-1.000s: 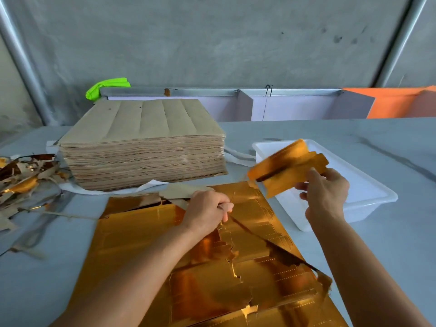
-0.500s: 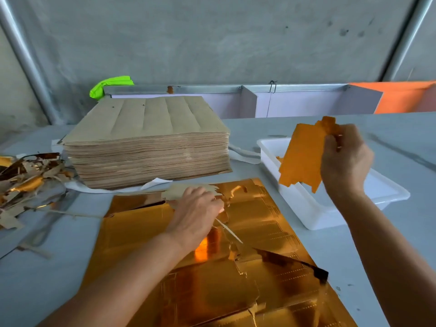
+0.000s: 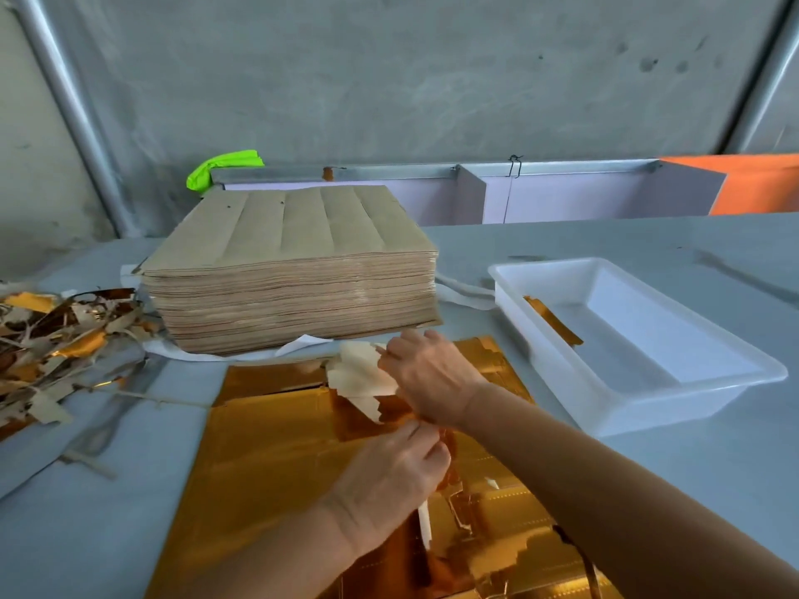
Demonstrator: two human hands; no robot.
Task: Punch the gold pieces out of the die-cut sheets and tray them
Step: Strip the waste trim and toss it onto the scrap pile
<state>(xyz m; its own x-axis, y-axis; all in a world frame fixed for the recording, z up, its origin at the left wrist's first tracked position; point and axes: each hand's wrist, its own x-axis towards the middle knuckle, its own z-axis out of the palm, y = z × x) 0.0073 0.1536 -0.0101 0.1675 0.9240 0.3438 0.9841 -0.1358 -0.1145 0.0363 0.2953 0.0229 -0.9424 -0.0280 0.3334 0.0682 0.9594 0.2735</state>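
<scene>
Fingers of the left hand curl and pinch the torn edge of the gold die-cut sheet, which lies flat on the grey table, its long axis running from the person toward the stack of kraft-backed sheets. The right hand pinches a pale, jagged-edged punched piece, lifted above the sheet's far end. The white plastic tray at right holds 1 gold piece along its left inner wall. Scrap trimmings are heaped at left.
</scene>
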